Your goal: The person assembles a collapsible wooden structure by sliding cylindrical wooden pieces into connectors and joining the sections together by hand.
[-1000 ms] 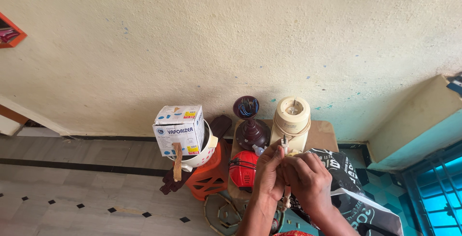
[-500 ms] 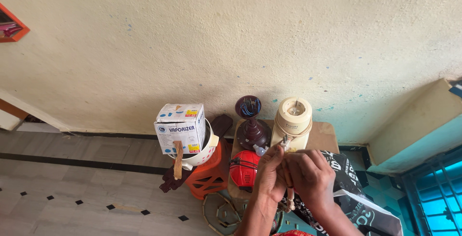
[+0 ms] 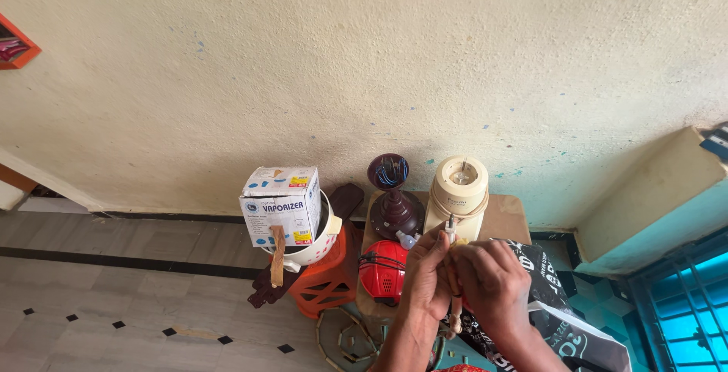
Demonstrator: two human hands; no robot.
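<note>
Power plug (image 3: 450, 227): small, pale, two metal pins pointing up; held directly in front of the cream mixer-grinder base (image 3: 458, 194). It is pinched between the fingertips of the left hand (image 3: 426, 277), whose fingers are closed together on it. A cream cord (image 3: 456, 315) is seen hanging below the hands.

Right hand (image 3: 491, 281): pressed against the left, fingers curled inward; what they clamp cannot be told.

Mixer-grinder base: set on a brown table (image 3: 509, 216) against the wall, a cord wound about its neck.

Left of the base: a dark maroon fan motor housing (image 3: 393, 196) with blue wires in its cup; below that, a red ribbed casing (image 3: 383, 268).

Further left of the base: a white cardboard box (image 3: 282, 196), cube-shaped, blue print, a yellow and red label at its corner, resting in a white pot (image 3: 312, 241) on an orange stool (image 3: 327, 277).

Right of the base: a black printed plastic bag (image 3: 547, 285).
</note>
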